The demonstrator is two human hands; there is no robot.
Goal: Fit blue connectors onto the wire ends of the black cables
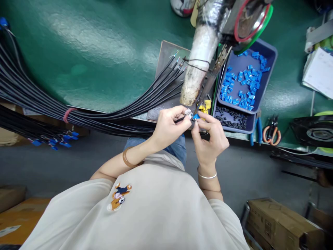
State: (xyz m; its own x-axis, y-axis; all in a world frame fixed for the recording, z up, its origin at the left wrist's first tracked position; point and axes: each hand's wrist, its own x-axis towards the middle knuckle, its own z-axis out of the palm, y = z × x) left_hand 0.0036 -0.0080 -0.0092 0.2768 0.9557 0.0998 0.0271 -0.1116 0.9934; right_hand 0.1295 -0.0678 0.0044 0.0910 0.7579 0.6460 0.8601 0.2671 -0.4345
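Observation:
My left hand (171, 123) pinches the end of a black cable (179, 120), close to its stripped tip. Facing it, my right hand (209, 137) has thumb and fingers closed on a small blue connector (196, 116). The cable tip and the connector meet between my fingertips, under the soldering iron's metal shaft (214, 71); whether they are joined I cannot make out. Just behind the fingers lies a yellow piece (205, 106). To the left, a bundle of black cables (125, 114) with stripped ends rests on a dark board (166, 66).
A white wrapped tube (196, 62) hangs over the work spot. On the right stand a bin (272, 66) of blue connectors and a bin of small black parts (231, 118). Blue-handled pliers (256, 130) and orange-handled cutters (272, 132) lie at the green table's edge.

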